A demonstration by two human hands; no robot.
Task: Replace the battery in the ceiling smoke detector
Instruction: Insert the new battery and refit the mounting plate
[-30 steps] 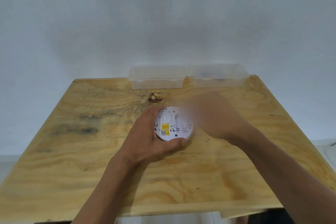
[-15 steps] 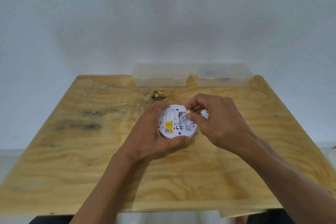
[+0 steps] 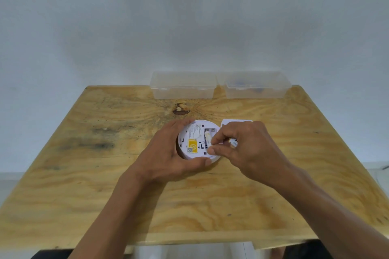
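Observation:
A round white smoke detector point(image 3: 194, 134) lies back-up on the wooden table point(image 3: 105, 174), with a yellow label and an uncovered battery bay. My left hand point(image 3: 166, 153) cups its left and near rim. My right hand point(image 3: 242, 149) holds a white battery point(image 3: 234, 142) in its fingers, while thumb and forefinger press on another white battery point(image 3: 207, 137) lying in the bay. A white cover piece point(image 3: 233, 122) lies flat just behind my right hand, partly hidden by it.
Two clear plastic lidded boxes stand at the table's far edge against the wall: one point(image 3: 183, 85) at centre, one point(image 3: 257, 85) to its right with dark items inside. A dark knot point(image 3: 181, 109) marks the wood behind the detector.
My right hand came in over the detector with batteries and lowered one into the bay. The white cover piece has come into sight behind that hand. My left hand kept its hold.

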